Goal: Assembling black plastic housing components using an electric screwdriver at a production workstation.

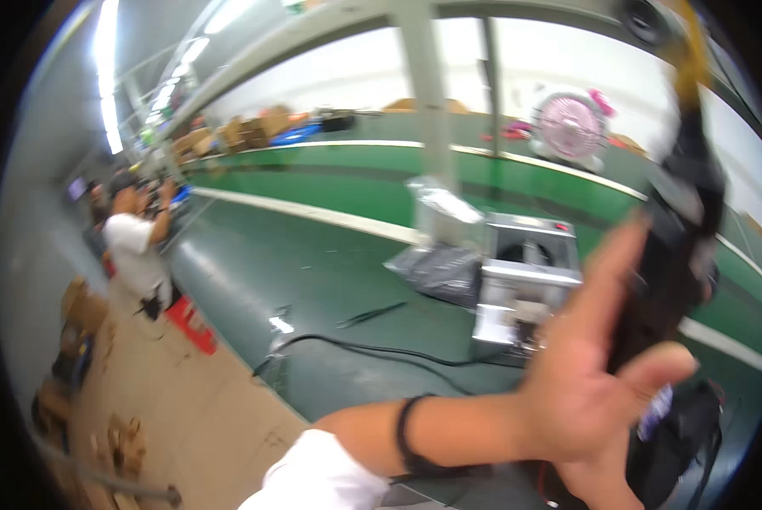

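My left hand [568, 382], with a black band at the wrist and a white sleeve, reaches across from the lower left. Its fingers are closed around a black elongated tool [666, 255], which stands tilted and is blurred by motion. The tool narrows toward its top, where something yellow [690, 64] meets it beside a dark round part [645, 21]. Below the left hand shows part of my right hand or wrist [600, 480]; its fingers are hidden or merge with the left hand. Behind the hands, a silver metal box-shaped device [530, 272] with a red switch rests on the green bench [381, 272].
A grey plastic bag [440, 272] lies beside the device. A black cable [372, 347] and a thin dark tool [372, 314] lie on the bench. A black bag [687, 442] is at the lower right. Farther off are a pink fan [571, 126], a post [428, 93] and another person [134, 246].
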Demonstrator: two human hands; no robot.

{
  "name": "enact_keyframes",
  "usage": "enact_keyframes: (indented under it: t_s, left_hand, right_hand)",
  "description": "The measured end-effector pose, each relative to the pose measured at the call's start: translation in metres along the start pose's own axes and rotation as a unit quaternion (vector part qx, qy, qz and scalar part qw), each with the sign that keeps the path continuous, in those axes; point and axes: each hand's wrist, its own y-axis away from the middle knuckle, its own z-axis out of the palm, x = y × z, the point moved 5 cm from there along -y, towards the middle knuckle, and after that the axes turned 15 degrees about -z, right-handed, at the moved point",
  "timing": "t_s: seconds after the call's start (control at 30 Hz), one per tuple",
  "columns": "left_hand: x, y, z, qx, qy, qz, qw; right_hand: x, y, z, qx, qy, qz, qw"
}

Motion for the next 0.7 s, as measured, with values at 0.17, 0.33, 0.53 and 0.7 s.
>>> enact_keyframes:
  t_s: [0.17,0.33,0.53,0.7]
  left_hand:
    - [0.026,-0.021,-0.061,0.161,-0.243,0.231,0.928]
    - [-0.017,-0.052,-0.087,0.114,-0.229,0.182,0.95]
    - [-0.024,-0.048,-0.094,0.12,-0.248,0.1,0.956]
    - [-0.029,-0.046,-0.097,0.12,-0.242,0.095,0.958]
  right_hand:
    - [0.012,0.0,-0.01,-0.072,0.2,0.009,0.977]
    - [0.007,0.0,-0.012,-0.096,0.131,-0.098,0.982]
    - [0.009,0.004,-0.011,-0.094,0.107,-0.09,0.986]
    - [0.006,0.004,-0.015,-0.096,0.122,-0.077,0.985]
